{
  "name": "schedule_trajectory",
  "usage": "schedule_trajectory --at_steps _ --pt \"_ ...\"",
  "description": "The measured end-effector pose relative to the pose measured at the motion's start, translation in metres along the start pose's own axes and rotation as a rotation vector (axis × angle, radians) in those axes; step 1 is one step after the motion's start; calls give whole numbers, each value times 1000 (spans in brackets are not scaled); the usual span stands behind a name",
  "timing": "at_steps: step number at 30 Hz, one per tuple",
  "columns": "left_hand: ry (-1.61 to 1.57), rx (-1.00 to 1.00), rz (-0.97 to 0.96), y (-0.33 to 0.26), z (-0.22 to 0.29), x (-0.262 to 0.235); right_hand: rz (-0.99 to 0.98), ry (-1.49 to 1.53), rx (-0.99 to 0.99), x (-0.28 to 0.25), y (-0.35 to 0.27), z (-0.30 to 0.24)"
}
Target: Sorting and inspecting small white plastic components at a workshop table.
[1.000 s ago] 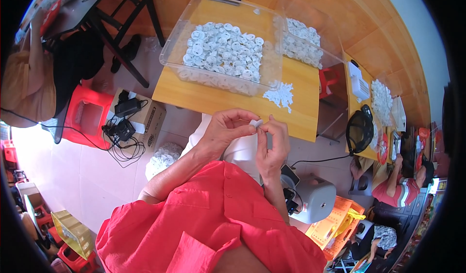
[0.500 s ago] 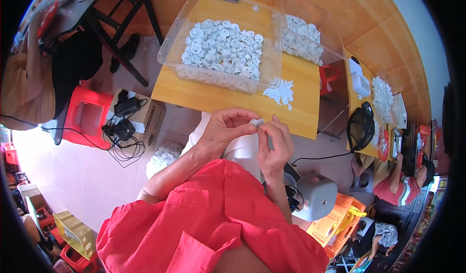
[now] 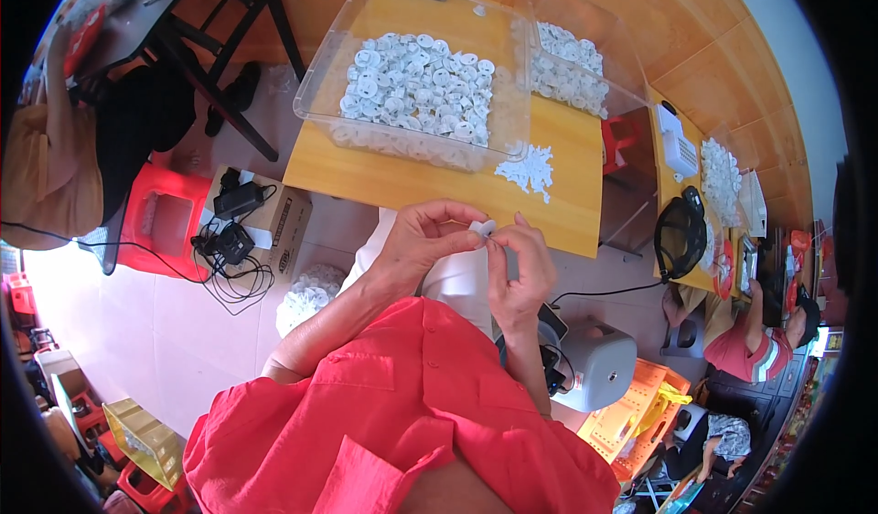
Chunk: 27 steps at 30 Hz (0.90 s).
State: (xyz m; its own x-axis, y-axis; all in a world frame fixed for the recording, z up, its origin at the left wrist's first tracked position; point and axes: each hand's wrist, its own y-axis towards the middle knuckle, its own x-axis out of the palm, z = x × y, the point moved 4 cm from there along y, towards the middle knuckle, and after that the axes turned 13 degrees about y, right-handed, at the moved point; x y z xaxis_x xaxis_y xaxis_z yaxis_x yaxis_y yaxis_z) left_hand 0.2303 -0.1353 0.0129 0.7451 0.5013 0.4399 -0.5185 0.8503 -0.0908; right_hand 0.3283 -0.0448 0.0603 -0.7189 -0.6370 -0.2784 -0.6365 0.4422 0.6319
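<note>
Two hands on one small white part [image 3: 482, 229]
My left hand [image 3: 422, 244] and right hand [image 3: 519, 272] pinch it together — clear bin [image 3: 416, 84] and loose pile [image 3: 528, 168] lie beyond on the yellow table [image 3: 384, 174].

Bare strip of desk [image 3: 366, 171] left open along the near edge, far side blocked by a clear bin [image 3: 416, 84] of white parts, loose white pieces [image 3: 528, 168] scattered at the right.

The person wears a loose red short-sleeved top, creased across the shoulders, with sleeve hems ending above the elbows. Light-coloured clothing covers the lap. Both forearms are bare. The left hand [image 3: 422, 238] and right hand [image 3: 519, 272] carry no gloves, rings or watch.
</note>
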Motion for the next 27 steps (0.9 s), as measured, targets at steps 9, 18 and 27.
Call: schedule_trajectory --at_steps 9,18,27 --pt "33 29 13 -2 -1 0 -46 -103 -81 7 -4 1" --pt "-129 -134 -22 -2 -9 1 18 175 205 -4 -7 9" --pt "-289 -208 -72 10 -19 -2 -36 209 320 1 -1 18"
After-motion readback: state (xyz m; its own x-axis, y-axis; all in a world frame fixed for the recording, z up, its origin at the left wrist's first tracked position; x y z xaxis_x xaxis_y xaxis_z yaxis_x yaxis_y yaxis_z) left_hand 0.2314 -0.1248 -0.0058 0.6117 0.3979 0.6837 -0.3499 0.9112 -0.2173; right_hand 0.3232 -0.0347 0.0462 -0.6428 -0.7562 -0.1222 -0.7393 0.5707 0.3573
